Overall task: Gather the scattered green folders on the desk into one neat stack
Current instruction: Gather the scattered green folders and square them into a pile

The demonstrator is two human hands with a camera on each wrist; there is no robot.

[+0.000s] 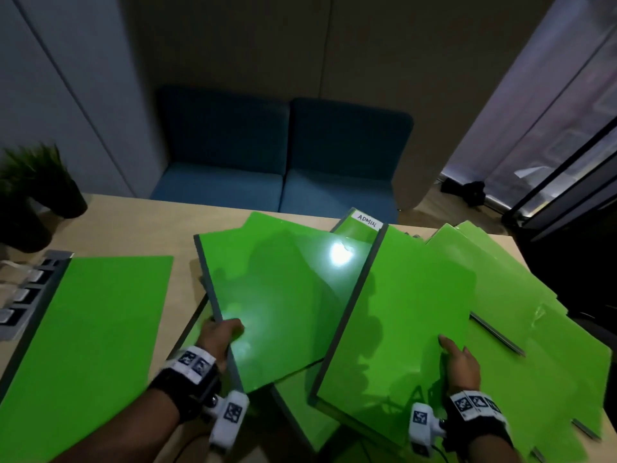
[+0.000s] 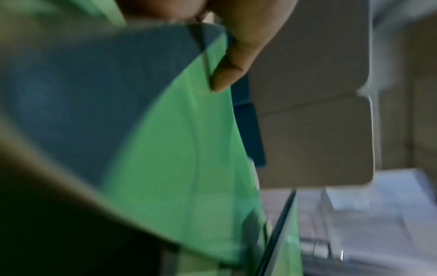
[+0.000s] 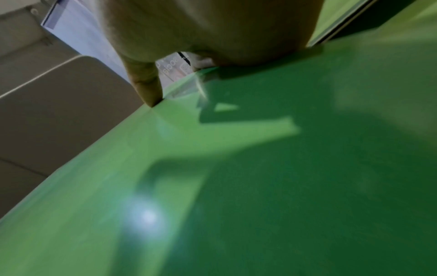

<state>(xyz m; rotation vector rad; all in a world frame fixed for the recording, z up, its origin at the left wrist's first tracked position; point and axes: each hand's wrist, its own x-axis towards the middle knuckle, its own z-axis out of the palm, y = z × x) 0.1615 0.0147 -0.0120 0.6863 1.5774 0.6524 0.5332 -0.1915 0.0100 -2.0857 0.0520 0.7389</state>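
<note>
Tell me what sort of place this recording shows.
Most likely an office meeting nook. A wooden desk holds green folders, one with a tab labelled ADMIN. Behind it stands a blue two-seat sofa enclosed by tall padded panels, and a potted plant sits at the desk's left corner.

Desk [image 1: 140, 222], light wood: bare surface is seen along the far edge and in a strip between the single flat folder [image 1: 96, 329] at left and the overlapping folders [image 1: 500, 315] at centre and right.

Left edge: blocked by a grey socket strip [image 1: 30, 289], just beside the flat folder, and by two dark potted plants [image 1: 43, 185] at the far left corner.

Centre and right: desk covered by fanned folders; grey spines [image 1: 497, 335] are raised among them.

Far side: blue seat [image 1: 283, 155] behind the desk edge, beyond the bare strip.
</note>
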